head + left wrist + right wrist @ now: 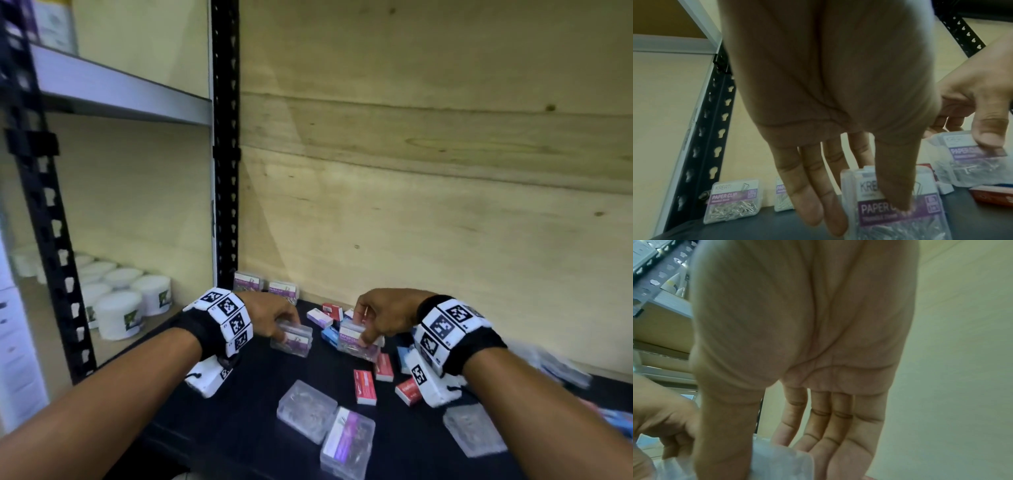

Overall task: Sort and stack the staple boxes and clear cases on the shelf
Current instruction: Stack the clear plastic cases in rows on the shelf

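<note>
The left hand [270, 317] holds a clear plastic case with a purple paper-clip label [292, 340], thumb on the labelled front and fingers reaching over its far side; the case sits at or just above the dark shelf [260, 383], towards its back left part. In the left wrist view the thumb [898, 186] presses the label of this case [892, 209].

The right hand [383, 317] grips a second clear plastic case with a purple label [356, 342], thumb at the front and fingers curled over the back. It is held just right of the first case, the two apart. Whether it rests on the things below cannot be told.

Around and behind the right hand lie small cardboard staple boxes: a red one [333, 311] and a white one [319, 317] near the back edge, and a blue one [329, 335] touching the held case. More red staple boxes [365, 386] lie nearer the front, beside the right wrist.

Two further purple-labelled clear cases [247, 281] stand upright against the plywood back wall [428, 171] in the back left corner, next to a black perforated steel upright [224, 144].

Towards the front edge lie a clear case with its plain side up [306, 411] and a clear case with its purple label up [347, 442], touching. Another clear case [474, 433] lies to the right of them, under the right forearm.

In the neighbouring bay to the left stand white round tubs [120, 318].
</note>
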The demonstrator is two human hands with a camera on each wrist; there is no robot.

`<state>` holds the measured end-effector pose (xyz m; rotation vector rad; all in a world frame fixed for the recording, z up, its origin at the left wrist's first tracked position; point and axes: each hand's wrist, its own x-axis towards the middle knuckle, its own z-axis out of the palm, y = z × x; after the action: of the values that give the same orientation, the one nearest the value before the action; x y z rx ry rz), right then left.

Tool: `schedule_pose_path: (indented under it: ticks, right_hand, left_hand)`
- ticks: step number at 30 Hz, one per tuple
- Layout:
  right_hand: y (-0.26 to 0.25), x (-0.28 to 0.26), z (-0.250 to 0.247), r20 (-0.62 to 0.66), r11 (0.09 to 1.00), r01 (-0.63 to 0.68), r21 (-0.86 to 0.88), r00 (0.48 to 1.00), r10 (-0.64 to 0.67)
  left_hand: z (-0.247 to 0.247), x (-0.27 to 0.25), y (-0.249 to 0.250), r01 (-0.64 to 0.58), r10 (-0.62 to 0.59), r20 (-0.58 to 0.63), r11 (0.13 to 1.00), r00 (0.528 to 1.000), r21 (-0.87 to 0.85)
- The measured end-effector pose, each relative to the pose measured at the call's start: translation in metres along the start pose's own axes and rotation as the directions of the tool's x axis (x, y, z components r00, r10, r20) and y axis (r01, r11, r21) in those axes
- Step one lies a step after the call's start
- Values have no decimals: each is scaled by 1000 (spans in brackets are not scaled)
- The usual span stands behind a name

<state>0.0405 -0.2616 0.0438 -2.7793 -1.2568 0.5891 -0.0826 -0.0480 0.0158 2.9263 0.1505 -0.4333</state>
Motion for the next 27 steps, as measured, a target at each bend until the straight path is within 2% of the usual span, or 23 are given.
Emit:
schedule_pose_path:
  ticks: [5, 13, 18, 27]
  right_hand:
    - [-21, 37, -4, -54, 997, 64, 34, 997, -62]
    - [-60, 107, -6, -151, 988, 155, 22, 977, -150]
    - [-80, 136, -8, -126, 985, 170, -33, 977, -173]
    - [-98, 154, -6, -91, 980, 184, -80, 977, -191]
  left_hand:
    - [-17, 10, -34, 24, -24, -14, 1000, 1000, -2]
    - [-47, 35, -93, 157, -154, -46, 986, 987, 58]
    - [-53, 48, -123, 210, -210, -14, 974, 978, 85]
    - [-51, 55, -143, 218, -217, -20, 972, 976, 87]
